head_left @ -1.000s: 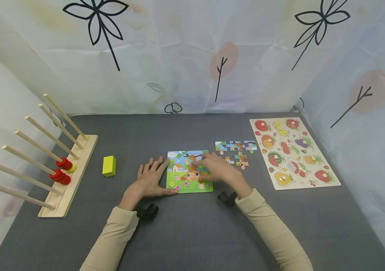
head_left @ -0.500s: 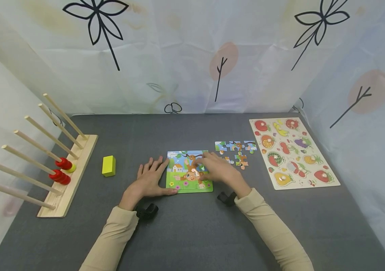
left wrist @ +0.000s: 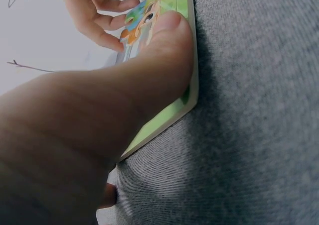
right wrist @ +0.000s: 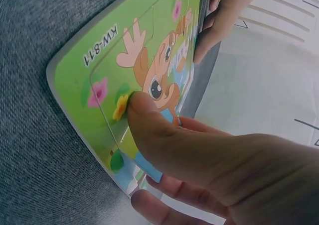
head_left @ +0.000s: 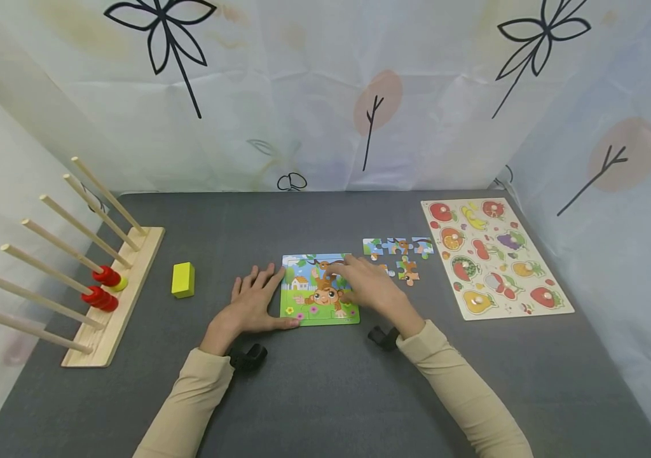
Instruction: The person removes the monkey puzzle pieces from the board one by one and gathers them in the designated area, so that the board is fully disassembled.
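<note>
A monkey jigsaw puzzle (head_left: 314, 312) with a green and blue frame lies flat in the middle of the table. My left hand (head_left: 253, 302) rests at its left side with fingers spread, the thumb lying on the near left corner. Over the puzzle's right part, my right hand (head_left: 374, 286) pinches a jigsaw piece (right wrist: 130, 140) with a yellow flower and a blue edge. The thumb is on the piece's face, and the other fingers are at its far edge, partly hidden. That piece looks slightly raised from the frame.
Several loose jigsaw pieces (head_left: 397, 247) lie behind my right hand. A fruit board (head_left: 494, 254) is at the right. On the left stand a yellow block (head_left: 183, 280) and a wooden peg rack (head_left: 125, 305) with red and yellow beads (head_left: 107, 276).
The right hand's fingers shift very slightly at the puzzle's right part, and a bright glare on the monkey's face has come and gone. The left hand stays in place.
</note>
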